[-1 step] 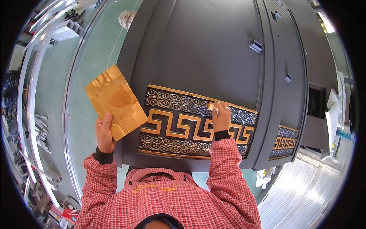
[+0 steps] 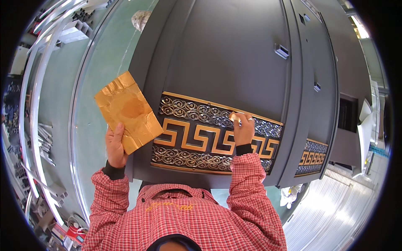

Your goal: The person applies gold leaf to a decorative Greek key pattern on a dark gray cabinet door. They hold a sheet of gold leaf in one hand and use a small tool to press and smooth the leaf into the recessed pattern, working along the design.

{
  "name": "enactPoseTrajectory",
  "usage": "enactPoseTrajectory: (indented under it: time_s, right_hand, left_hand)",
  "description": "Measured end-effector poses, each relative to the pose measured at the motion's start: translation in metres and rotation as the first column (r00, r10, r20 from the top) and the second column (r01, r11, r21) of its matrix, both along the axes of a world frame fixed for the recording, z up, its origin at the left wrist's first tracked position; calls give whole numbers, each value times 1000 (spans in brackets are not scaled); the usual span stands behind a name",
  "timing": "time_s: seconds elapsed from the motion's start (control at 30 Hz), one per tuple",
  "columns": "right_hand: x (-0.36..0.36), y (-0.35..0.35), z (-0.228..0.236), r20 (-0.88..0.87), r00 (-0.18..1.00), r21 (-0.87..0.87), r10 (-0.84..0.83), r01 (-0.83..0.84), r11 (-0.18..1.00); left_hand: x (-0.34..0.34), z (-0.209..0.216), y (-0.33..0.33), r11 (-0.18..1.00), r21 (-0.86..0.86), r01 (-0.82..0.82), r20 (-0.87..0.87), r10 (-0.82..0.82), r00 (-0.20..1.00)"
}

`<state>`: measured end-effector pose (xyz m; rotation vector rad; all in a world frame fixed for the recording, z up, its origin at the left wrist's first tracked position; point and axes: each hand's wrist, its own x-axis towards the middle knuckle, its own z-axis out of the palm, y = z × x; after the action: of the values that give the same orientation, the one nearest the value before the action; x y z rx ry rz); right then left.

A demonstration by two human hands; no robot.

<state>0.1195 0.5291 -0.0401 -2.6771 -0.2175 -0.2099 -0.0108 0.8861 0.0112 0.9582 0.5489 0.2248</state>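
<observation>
My left hand (image 2: 116, 144) grips the lower edge of a creased gold sheet (image 2: 144, 127), thumb on top. A darker round smear of gold (image 2: 130, 107) marks the sheet's middle. My right hand (image 2: 243, 129) is closed on a small pale pad (image 2: 234, 118), partly hidden by the fingers, at the upper scroll band of an ornamental panel. That panel has gold key-pattern strips (image 2: 201, 139) between two rows of dark silvery scrolls (image 2: 184, 160), edged with thin gold borders. It is set into a large dark grey metal door or gate (image 2: 230, 54).
A second, similar ornamental panel (image 2: 313, 157) lies to the right. Small metal brackets (image 2: 281, 51) stick up from the grey surface. Long metal profiles (image 2: 77, 96) and stacked tubes (image 2: 75, 32) are at the left. Shiny ribbed sheets (image 2: 326, 201) lie at the lower right.
Almost nothing differs. Both hands keep their places, with the pad still against the upper scroll band and the gold sheet still held up at the left.
</observation>
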Motion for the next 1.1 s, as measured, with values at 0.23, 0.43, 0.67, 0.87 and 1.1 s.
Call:
enactPoseTrajectory:
  time_s: [0.23, 0.43, 0.67, 0.87, 1.1]
  right_hand:
    - [8, 76, -5, 58, 943, 63, 327, -330, 942]
    - [13, -7, -10, 10, 973, -59, 232, -231, 971]
    - [-6, 89, -4, 86, 893, 80, 441, -447, 891]
    - [-4, 20, -9, 37, 943, -74, 330, -327, 942]
    - [-20, 51, -11, -26, 956, 19, 292, -291, 956]
  left_hand:
    - [-21, 4, -31, 998, -21, -51, -5, 51, 999]
    - [-36, 12, -48, 989, -43, -139, -9, 139, 990]
    - [-52, 9, -53, 987, -28, -156, -11, 156, 988]
    - [-61, 9, -41, 986, -61, -156, -22, 155, 988]
    - [-57, 8, -29, 992, -68, -102, 11, 103, 995]
